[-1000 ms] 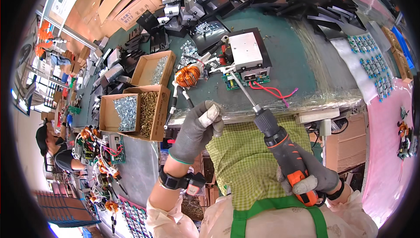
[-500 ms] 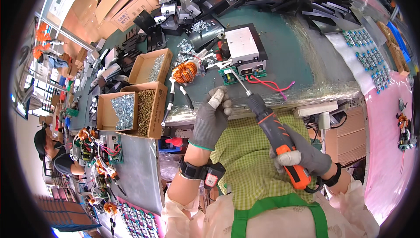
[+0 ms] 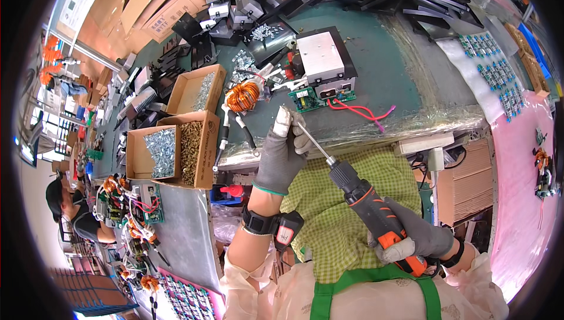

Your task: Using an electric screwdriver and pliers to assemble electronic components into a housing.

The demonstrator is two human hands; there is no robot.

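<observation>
My right hand (image 3: 424,230), in a grey glove, is wrapped round a black-and-orange electric screwdriver (image 3: 375,209). Its long bit slants up and left, the tip close to the fingers of my gloved left hand (image 3: 279,156). Those left fingers are pinched together at the bench edge; what they hold, if anything, is too small to make out. Just beyond the bit lies a green circuit board (image 3: 305,100), against a white-topped metal housing (image 3: 320,57) with a black plate. Red wires (image 3: 359,106) trail from it to the right. A copper toroid coil (image 3: 242,95) with thick cables sits left of the board.
Cardboard boxes of silver screws (image 3: 161,151) and brass-coloured fasteners (image 3: 190,148) stand at the left. Black and silver metal parts (image 3: 241,5) are piled at the back. Small circuit boards (image 3: 496,76) lie on white foam at right. Another person (image 3: 79,211) works far left.
The screwdriver has swung down and away from the circuit board, its tip now at my left fingers. My left hand has risen slightly, its fingers pointing up toward the bit.
</observation>
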